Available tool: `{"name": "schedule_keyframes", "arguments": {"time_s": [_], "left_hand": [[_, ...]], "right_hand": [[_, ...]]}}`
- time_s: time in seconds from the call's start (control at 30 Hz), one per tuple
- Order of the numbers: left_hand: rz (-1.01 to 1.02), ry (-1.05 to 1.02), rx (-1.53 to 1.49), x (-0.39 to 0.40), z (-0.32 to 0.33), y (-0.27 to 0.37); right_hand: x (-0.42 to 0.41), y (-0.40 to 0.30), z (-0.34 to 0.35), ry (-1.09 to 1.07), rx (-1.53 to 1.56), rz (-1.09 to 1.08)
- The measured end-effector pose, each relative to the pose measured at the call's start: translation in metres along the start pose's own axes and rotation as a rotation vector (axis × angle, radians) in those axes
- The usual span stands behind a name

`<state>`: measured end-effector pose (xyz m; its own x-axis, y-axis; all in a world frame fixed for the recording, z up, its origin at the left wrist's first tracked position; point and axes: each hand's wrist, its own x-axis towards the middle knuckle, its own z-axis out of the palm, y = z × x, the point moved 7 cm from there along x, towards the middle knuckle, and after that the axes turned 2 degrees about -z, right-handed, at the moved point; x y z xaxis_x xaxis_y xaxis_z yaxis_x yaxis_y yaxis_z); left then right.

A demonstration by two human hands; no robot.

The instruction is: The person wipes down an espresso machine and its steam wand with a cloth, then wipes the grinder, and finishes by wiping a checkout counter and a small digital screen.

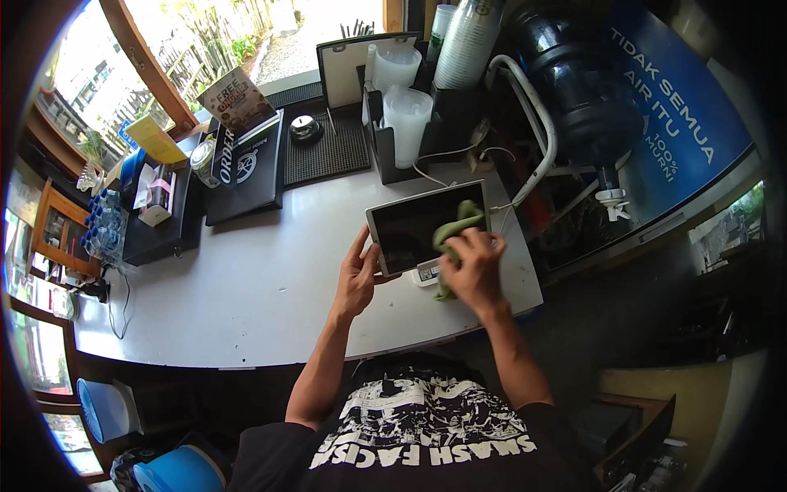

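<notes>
A tablet-like touchscreen [406, 237] with a white frame and a dark display stands tilted near the right end of the counter. My left hand [359, 273] grips its lower left edge, thumb at the front. Bunched in my right hand [473, 264] is a green cloth [458, 227], which lies against the right part of the display. One end of the cloth hangs below the screen's lower edge. Under the screen, part of a white base [424, 275] with a printed label shows; the rest is hidden. A white cable [501, 208] runs from the right side.
Behind the screen, a black holder [388, 150] carries plastic cups [406, 123]. A service bell [305, 129] sits on a black rubber mat [344, 147]. Left are a black folder [249, 178] and a tissue pack [157, 194]. A water-gallon stand [547, 135] borders the white counter [246, 289] at right.
</notes>
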<state>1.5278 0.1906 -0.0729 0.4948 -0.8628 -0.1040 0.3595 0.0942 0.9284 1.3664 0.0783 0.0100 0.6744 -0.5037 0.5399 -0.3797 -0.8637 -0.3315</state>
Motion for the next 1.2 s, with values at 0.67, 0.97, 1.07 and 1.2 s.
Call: {"name": "schedule_keyframes", "arguments": {"time_s": [0.67,0.97,1.07,1.2], "left_hand": [[0.048,-0.019,-0.036,-0.001,0.000,-0.004],[-0.003,-0.014,-0.002,-0.001,0.002,0.002],[0.029,-0.005,0.026,-0.001,0.004,0.006],[0.536,0.390,0.729,-0.024,0.011,0.045]], "right_hand": [[0.009,-0.057,0.025,-0.114,0.283,-0.210],[-0.026,0.076,-0.038,0.101,0.265,0.223],[-0.055,0.095,-0.054,0.183,0.365,0.356],[-0.094,0.095,-0.050,0.130,0.466,0.446]]}}
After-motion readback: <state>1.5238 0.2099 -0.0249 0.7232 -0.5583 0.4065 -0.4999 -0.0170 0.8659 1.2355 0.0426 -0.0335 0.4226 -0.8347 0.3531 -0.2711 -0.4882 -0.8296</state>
